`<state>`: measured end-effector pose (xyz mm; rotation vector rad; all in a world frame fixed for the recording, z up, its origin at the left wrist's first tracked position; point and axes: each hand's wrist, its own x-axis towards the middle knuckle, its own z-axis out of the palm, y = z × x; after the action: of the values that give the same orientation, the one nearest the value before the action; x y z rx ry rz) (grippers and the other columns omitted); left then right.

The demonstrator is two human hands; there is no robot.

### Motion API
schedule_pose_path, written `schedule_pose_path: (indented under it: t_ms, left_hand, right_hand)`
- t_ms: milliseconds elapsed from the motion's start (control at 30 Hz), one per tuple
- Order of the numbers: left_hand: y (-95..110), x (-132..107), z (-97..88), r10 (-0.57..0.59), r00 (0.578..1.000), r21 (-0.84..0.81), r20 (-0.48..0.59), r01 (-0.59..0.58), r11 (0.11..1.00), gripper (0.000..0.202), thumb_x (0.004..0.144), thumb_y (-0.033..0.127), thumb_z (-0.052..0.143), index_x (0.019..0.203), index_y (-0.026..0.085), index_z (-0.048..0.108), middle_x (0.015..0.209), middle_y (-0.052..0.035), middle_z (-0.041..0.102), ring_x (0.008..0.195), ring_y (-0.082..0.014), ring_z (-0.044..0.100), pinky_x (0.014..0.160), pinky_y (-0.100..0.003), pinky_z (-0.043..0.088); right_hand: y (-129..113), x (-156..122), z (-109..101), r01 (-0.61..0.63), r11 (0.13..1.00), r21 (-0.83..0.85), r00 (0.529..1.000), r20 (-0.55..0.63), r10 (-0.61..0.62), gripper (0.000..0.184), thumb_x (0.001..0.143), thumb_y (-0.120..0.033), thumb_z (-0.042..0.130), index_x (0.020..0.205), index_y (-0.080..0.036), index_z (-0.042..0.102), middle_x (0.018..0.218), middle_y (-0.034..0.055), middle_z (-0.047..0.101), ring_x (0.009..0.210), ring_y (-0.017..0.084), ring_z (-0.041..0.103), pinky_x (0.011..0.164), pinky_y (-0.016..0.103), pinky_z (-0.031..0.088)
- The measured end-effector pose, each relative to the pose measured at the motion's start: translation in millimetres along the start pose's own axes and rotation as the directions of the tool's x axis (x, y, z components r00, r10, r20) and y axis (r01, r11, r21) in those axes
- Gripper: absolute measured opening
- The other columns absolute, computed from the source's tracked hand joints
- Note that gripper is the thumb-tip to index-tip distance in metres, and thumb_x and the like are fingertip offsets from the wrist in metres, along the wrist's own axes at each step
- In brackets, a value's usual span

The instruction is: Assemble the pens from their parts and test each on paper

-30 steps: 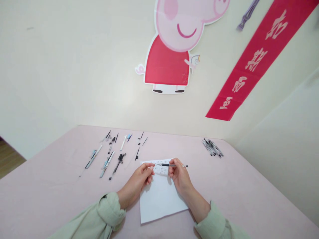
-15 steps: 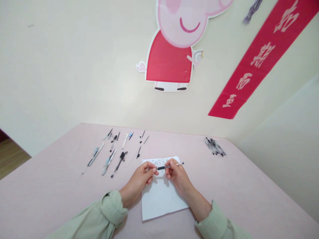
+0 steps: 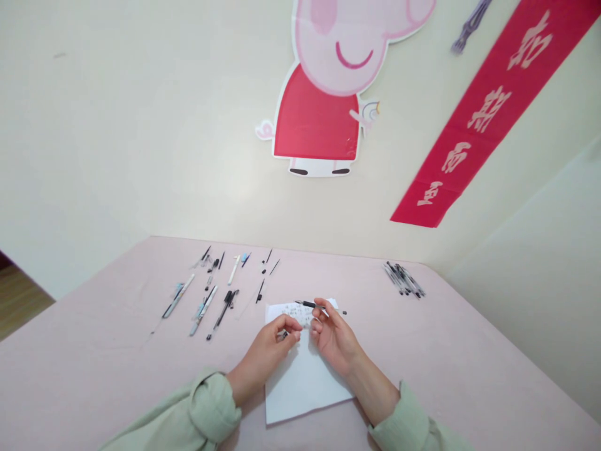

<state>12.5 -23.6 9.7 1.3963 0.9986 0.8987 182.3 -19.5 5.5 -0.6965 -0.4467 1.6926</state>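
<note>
My right hand (image 3: pixel 335 338) holds a black gel pen (image 3: pixel 307 304) between thumb and fingers, its bare tip to the left and its rear end poking out to the right. Just left of it, my left hand (image 3: pixel 270 347) is closed in a pinch. A small dark, clear-edged piece, seemingly the pen cap (image 3: pixel 282 336), shows under its fingers, mostly hidden. Both hands are above a white sheet of paper (image 3: pixel 305 388), which bears handwriting near its far edge.
On the left of the pink table (image 3: pixel 113 351) lie several pens and loose pen parts (image 3: pixel 228 307), including thin refills. A bundle of black pens (image 3: pixel 402 279) rests at the far right. Behind stands a wall with a pig cutout (image 3: pixel 317 119) and a red banner (image 3: pixel 451 156).
The left hand has come away from the pen's tip and dropped slightly. The pen's tip has swung up and away from the left fingers, and is now uncovered.
</note>
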Motion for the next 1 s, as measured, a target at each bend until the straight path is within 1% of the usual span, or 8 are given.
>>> schedule_pose_path:
  t_ms: [100,200,333,433,567,800,900,1000]
  left_hand:
    - [3,-4,2.8,0.111,0.994,0.119,-0.007,-0.110,0.987,0.011,0.082,0.028,0.054,0.086,0.019,0.059,0.083,-0.0004,0.061,0.069,-0.0128,0.052,0.063,-0.024,0.040]
    - [4,-8,4.3,0.192,0.981,0.226,0.000,-0.187,0.956,0.012,0.086,0.027,0.051,0.089,0.020,0.059,0.087,-0.0011,0.063,0.068,-0.0131,0.052,0.063,-0.025,0.040]
    - [4,-9,6.4,0.264,0.964,0.319,0.026,-0.258,0.912,0.009,0.087,0.022,0.051,0.089,0.021,0.059,0.089,-0.0009,0.062,0.067,-0.0129,0.052,0.064,-0.025,0.040]
    - [2,-9,7.6,0.297,0.954,0.338,0.035,-0.291,0.895,0.009,0.087,0.021,0.052,0.091,0.022,0.059,0.092,-0.0016,0.062,0.072,-0.0139,0.054,0.066,-0.025,0.042]
    - [1,-10,6.9,0.325,0.945,0.380,0.028,-0.311,0.871,0.008,0.088,0.021,0.051,0.089,0.022,0.059,0.090,-0.0015,0.061,0.076,-0.0147,0.056,0.069,-0.026,0.043]
    - [4,-13,4.9,0.387,0.918,0.398,0.085,-0.387,0.831,0.010,0.090,0.020,0.049,0.087,0.022,0.059,0.090,-0.0011,0.060,0.083,-0.0150,0.058,0.075,-0.026,0.044]
    - [3,-14,5.7,0.372,0.926,0.399,0.065,-0.365,0.841,0.010,0.089,0.021,0.049,0.085,0.022,0.058,0.087,-0.0009,0.059,0.078,-0.0145,0.057,0.071,-0.025,0.043]
    - [2,-14,6.7,0.343,0.939,0.389,0.039,-0.330,0.860,0.009,0.089,0.023,0.050,0.086,0.022,0.058,0.086,-0.0008,0.060,0.073,-0.0140,0.056,0.067,-0.025,0.043]
  right_hand:
    - [2,-2,3,-0.036,0.999,0.012,0.999,0.030,0.035,0.029,0.075,-0.035,0.078,0.097,-0.021,0.066,0.073,-0.0054,0.061,0.050,0.004,0.050,0.050,0.017,0.045]
    - [5,-4,4,-0.056,0.998,0.001,0.997,0.045,0.056,0.030,0.075,-0.035,0.077,0.099,-0.021,0.065,0.076,-0.0046,0.063,0.052,0.005,0.051,0.053,0.018,0.046]
    - [8,-5,5,-0.055,0.998,-0.016,0.996,0.071,0.056,0.028,0.078,-0.036,0.074,0.100,-0.021,0.065,0.078,-0.0034,0.064,0.054,0.006,0.052,0.058,0.021,0.048]
    - [10,-5,6,-0.053,0.998,-0.015,0.995,0.085,0.054,0.026,0.080,-0.037,0.072,0.100,-0.021,0.065,0.079,-0.0028,0.064,0.057,0.008,0.053,0.059,0.023,0.048]
    - [13,-8,9,-0.070,0.998,0.003,0.994,0.089,0.069,0.024,0.080,-0.036,0.071,0.099,-0.022,0.065,0.079,-0.0028,0.063,0.057,0.007,0.052,0.060,0.022,0.047]
    - [14,-13,15,-0.098,0.995,0.010,0.992,0.086,0.096,0.027,0.078,-0.038,0.074,0.098,-0.021,0.066,0.077,-0.0037,0.063,0.057,0.007,0.050,0.062,0.022,0.048]
    - [13,-13,17,-0.100,0.995,0.010,0.992,0.079,0.098,0.025,0.078,-0.037,0.073,0.096,-0.022,0.066,0.077,-0.0037,0.062,0.055,0.006,0.049,0.062,0.022,0.048]
    - [13,-13,17,-0.104,0.995,0.006,0.991,0.080,0.103,0.025,0.077,-0.038,0.075,0.094,-0.022,0.066,0.076,-0.0038,0.062,0.057,0.007,0.051,0.062,0.021,0.048]
